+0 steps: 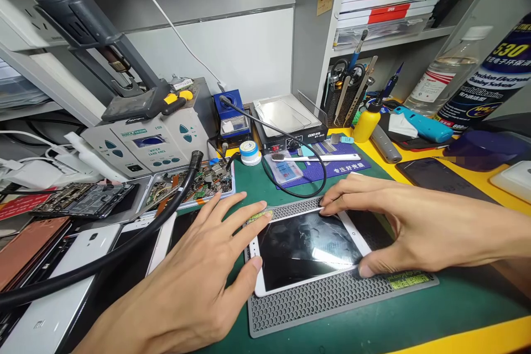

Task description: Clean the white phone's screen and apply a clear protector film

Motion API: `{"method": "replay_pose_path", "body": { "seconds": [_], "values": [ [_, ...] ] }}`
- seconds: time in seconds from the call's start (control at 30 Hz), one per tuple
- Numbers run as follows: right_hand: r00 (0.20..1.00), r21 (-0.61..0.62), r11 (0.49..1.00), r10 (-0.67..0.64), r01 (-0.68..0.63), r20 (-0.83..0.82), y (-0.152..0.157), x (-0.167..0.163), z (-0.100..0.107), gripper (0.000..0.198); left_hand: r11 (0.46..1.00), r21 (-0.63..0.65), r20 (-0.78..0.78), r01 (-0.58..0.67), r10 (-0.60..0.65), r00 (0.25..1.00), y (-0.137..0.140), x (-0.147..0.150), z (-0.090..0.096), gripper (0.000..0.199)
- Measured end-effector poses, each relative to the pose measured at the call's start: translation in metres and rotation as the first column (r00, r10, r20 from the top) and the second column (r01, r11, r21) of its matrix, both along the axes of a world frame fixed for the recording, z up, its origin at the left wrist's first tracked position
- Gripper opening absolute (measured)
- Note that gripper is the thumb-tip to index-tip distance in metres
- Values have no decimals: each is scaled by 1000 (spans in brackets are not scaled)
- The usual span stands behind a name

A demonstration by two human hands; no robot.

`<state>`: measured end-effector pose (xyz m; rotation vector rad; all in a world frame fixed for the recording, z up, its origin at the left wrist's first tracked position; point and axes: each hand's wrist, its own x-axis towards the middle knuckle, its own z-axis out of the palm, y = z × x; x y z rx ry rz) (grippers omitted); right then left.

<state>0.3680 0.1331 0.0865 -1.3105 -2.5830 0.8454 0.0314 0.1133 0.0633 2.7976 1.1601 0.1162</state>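
Observation:
A smartphone [307, 249] with a white frame and dark, reflective screen lies face up on a grey honeycomb mat [307, 310]. My right hand [398, 227] grips its right end, fingertips on the far edge and thumb on the near edge. At the other end is my left hand [211, 265], its fingers stretched and spread. The left thumb touches the phone's left edge, and the index fingertip is by its far left corner. A dark flat piece, partly hidden by my right hand, lies on the mat beyond the phone's right end.
A hot-air station [145, 141] and a heating plate [286, 116] stand at the back. A black hose [124, 260] crosses the left side over several phones. A tray of circuit boards [191, 180], brush [317, 158], yellow bottle [366, 121] and dark phone [440, 177] lie around the green mat.

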Motion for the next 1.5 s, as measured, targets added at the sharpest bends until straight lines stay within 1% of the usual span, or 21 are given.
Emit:
{"method": "replay_pose_path", "body": {
  "seconds": [0.27, 0.4, 0.5, 0.57, 0.77, 0.93, 1.03, 1.3, 1.5],
  "values": [
    [1000, -17, 1000, 2, -2, -2, -2, 3, 0, 71, 1000, -12, 1, -12, 12, 1000, 1, 0, 0, 64],
    [1000, -4, 1000, 18, -18, -1, -1, 2, -1, 70, 1000, 2, -18, -8, 8, 1000, 0, 0, 0, 64],
    [1000, -17, 1000, 15, -15, 1, -1, 2, 0, 72, 1000, 21, -30, -10, 11, 999, -2, -1, -1, 67],
    [1000, -35, 999, 22, -22, 0, -1, 1, 1, 72, 999, 43, -36, 0, 1, 999, -2, -1, -2, 68],
    [999, -85, 996, 31, -30, 8, -1, 0, 7, 72, 986, 160, -38, 38, -32, 999, -1, -4, -6, 72],
    [999, -93, 995, 45, -43, 15, -1, 0, 9, 70, 973, 225, -28, 59, -54, 998, 0, -4, -10, 71],
    [999, -86, 995, 50, -48, 19, -1, -1, 9, 70, 969, 241, -32, 61, -55, 998, 1, -3, -11, 73],
    [997, -86, 996, 37, -32, 60, -1, -2, 10, 71, 967, 246, -56, 64, -52, 997, -1, -3, -7, 73],
    [990, -85, 994, -57, 68, 129, -7, -1, 13, 83, 963, 258, -56, 75, -62, 996, -1, -4, -9, 73]
  ]
}}
